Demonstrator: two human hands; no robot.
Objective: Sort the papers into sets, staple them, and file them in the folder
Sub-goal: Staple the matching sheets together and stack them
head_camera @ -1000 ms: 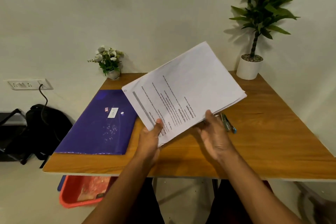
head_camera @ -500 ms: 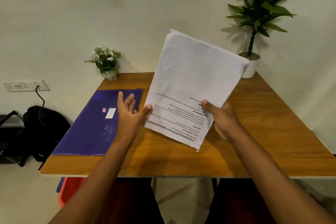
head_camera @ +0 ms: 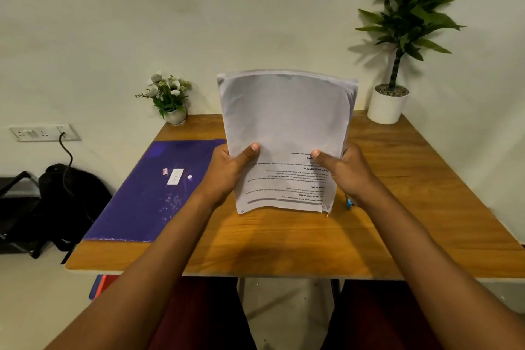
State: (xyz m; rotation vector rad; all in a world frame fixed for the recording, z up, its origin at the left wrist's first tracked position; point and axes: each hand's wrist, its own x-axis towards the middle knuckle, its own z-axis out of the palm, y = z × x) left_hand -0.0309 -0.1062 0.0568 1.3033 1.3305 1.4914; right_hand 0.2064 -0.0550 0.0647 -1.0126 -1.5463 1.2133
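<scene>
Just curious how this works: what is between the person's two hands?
The head view shows only the stack of papers, held upright. The left hand grips its left edge, the right hand its right edge.

One bench (head_camera: 426, 207) bears one purple folder (head_camera: 147, 196) at nine o'clock, two plants, one flowering plant (head_camera: 170, 96) at eleven and one tall plant (head_camera: 403, 23) at one, one paper stack (head_camera: 284, 116), and two hands, left hand (head_camera: 227, 170) and right hand (head_camera: 346, 170).

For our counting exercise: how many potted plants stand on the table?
2. A flower pot at the back left; a tall plant at the back right corner. The papers may hide more behind them.
</scene>
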